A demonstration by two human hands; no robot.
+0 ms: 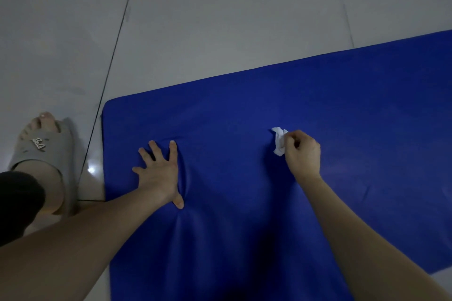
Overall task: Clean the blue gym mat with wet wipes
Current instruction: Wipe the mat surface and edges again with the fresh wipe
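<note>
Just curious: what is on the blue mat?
The left hand presses flat on the mat; the right hand holds a white wipe against it. The mat beneath them is covered.

Flat blue foam gym mat (244, 110): cut off by the frame at 3 o'clock and at 6 o'clock, so those ends are not seen. Crumpled white wet wipe (278, 142): its 3 o'clock side is hidden inside the curled fingers of the right hand (303, 154). Grey rubber slide sandal (46, 144) at 9 o'clock: heel hidden behind a black fabric mass (17, 203), itself cut by the left edge. Strap lettering too small to read. Both forearms leave frame at bottom.
</note>
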